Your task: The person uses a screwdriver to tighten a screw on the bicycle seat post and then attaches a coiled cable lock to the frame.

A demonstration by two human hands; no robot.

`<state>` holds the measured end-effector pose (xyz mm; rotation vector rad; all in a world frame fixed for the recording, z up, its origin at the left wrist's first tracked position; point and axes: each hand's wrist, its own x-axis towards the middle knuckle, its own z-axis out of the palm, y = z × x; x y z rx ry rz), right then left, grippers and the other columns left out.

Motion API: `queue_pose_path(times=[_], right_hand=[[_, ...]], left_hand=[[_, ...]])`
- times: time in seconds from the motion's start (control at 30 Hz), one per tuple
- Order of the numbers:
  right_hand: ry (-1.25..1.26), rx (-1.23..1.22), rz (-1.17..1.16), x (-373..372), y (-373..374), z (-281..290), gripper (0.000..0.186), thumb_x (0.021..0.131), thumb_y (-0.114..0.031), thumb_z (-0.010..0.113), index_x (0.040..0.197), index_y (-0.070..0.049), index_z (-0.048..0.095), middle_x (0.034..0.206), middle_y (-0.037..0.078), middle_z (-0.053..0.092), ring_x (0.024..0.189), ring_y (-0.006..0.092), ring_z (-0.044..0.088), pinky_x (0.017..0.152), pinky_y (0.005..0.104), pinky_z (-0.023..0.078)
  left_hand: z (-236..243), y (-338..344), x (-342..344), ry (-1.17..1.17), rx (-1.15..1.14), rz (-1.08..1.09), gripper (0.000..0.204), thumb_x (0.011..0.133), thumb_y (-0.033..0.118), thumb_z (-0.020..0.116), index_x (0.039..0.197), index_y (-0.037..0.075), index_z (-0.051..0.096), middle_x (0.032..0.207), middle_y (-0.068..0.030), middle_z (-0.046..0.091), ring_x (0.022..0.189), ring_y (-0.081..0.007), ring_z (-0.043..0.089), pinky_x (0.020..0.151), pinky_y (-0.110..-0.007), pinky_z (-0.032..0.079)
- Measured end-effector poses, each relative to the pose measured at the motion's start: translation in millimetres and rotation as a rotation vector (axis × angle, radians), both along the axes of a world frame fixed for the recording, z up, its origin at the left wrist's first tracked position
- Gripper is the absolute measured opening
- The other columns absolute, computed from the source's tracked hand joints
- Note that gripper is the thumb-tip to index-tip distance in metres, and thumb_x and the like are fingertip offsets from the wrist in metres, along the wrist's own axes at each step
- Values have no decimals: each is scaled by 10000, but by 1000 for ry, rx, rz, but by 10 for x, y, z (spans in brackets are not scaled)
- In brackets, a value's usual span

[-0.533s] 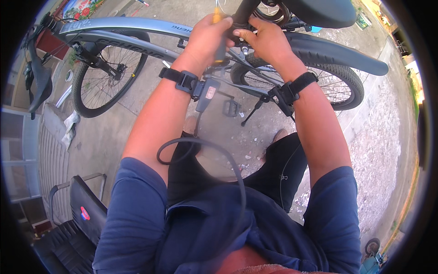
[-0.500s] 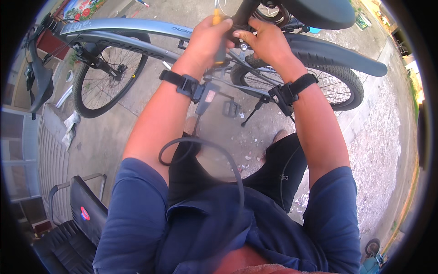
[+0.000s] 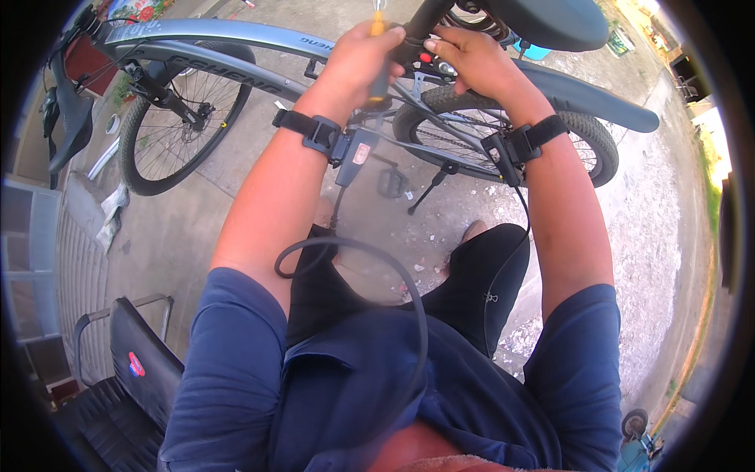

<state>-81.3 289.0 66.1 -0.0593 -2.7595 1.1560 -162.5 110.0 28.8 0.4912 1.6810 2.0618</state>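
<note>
My left hand point(image 3: 358, 61) is closed on a screwdriver point(image 3: 378, 23) with a yellow-and-dark handle, held upright beside the black seat post point(image 3: 418, 27) of a grey bicycle. My right hand point(image 3: 480, 67) curls at the seat-post clamp, thumb over a small metal fitting with a red part point(image 3: 426, 57); its fingertips are partly hidden. Just above both hands is the black saddle point(image 3: 550, 17), and the bicycle's top tube point(image 3: 212, 31) runs off to the left. Both my wrists wear black strapped devices with cables.
A black rear mudguard point(image 3: 605, 108) and rear wheel sit at right, the front wheel point(image 3: 173, 134) at left. A pedal point(image 3: 392, 182) and kickstand point(image 3: 425, 193) are below my hands. A black armchair point(image 3: 118, 377) stands at lower left. A loose cable point(image 3: 346, 242) loops between my arms.
My right hand and forearm have shifted a little to the right, exposing the red part at the clamp. My left hand still holds the screwdriver. The bicycle appears slightly higher in view.
</note>
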Motion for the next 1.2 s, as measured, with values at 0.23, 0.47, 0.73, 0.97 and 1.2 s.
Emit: queue_pose_path(times=[0.23, 0.47, 0.73, 0.97, 1.2], right_hand=[[43, 123, -52, 117, 145, 39, 371, 971, -340, 495, 1184, -87, 663, 771, 100, 667, 539, 196, 641, 607, 351, 512], [53, 143, 23, 149, 155, 54, 353, 892, -208, 511, 1189, -85, 658, 812, 129, 687, 567, 201, 655, 636, 347, 530], [260, 257, 65, 104, 181, -202, 384, 875, -99, 575, 1256, -92, 620, 856, 90, 678, 634, 171, 641, 639, 318, 509], [386, 340, 3, 49, 137, -272, 376, 885, -166, 650, 1253, -92, 620, 1004, 95, 706, 573, 171, 640, 617, 322, 515], [275, 387, -45, 30, 15, -223, 401, 876, -210, 677, 1253, -89, 612, 881, 137, 701, 561, 220, 641, 641, 362, 518]], left_hand=[[36, 5, 26, -5, -3, -7, 290, 920, 271, 678, 1114, 76, 587, 902, -28, 612, 630, -114, 601, 528, -249, 490], [50, 16, 57, -18, -25, 27, 285, 924, 265, 678, 1106, 68, 583, 890, -32, 624, 644, -118, 606, 535, -255, 501], [37, -62, 158, -26, 13, 75, 350, 925, 261, 681, 1188, 56, 573, 966, -37, 620, 645, -120, 611, 528, -258, 501], [-44, -278, 307, -57, -8, 178, 355, 929, 227, 668, 1218, 49, 564, 996, -41, 639, 631, -124, 610, 537, -271, 503], [-187, -535, 421, -73, -58, 190, 368, 928, 218, 663, 1230, 37, 555, 1050, -72, 659, 619, -126, 600, 530, -270, 491]])
